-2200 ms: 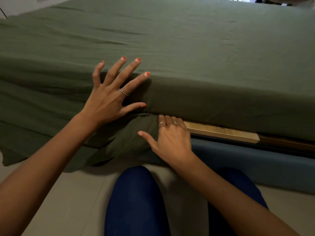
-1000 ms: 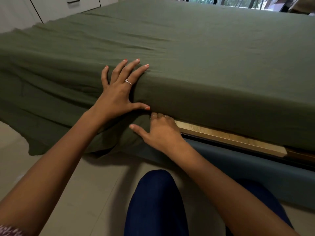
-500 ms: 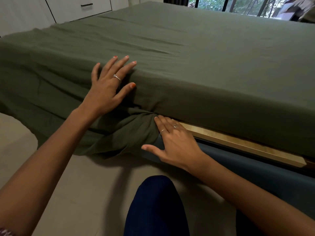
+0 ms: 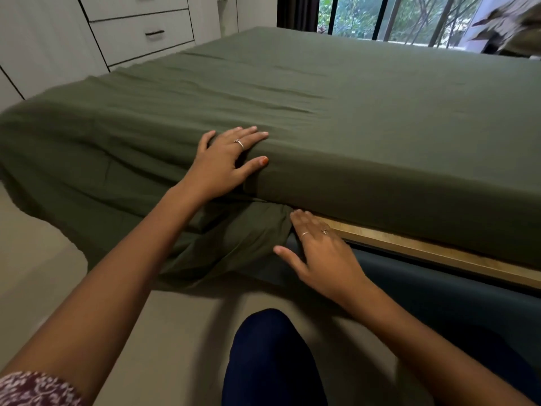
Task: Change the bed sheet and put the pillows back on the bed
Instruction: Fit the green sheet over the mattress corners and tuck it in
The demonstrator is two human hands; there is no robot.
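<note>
Green sheet (image 4: pixel 366 106) bunches beside wooden slat (image 4: pixel 439 253), under left hand (image 4: pixel 225 162).

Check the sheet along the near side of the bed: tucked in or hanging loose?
Partly tucked. Right of the right hand the sheet runs taut over the slat; left of it, the sheet hangs bunched toward the floor. The left hand presses the edge.

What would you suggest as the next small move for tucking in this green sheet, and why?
Probably push the loose bunch of the green sheet under the mattress with the right hand, whose fingertips already sit at the gap above the wooden slat. The left hand presses flat on the mattress edge, steadying it.
</note>
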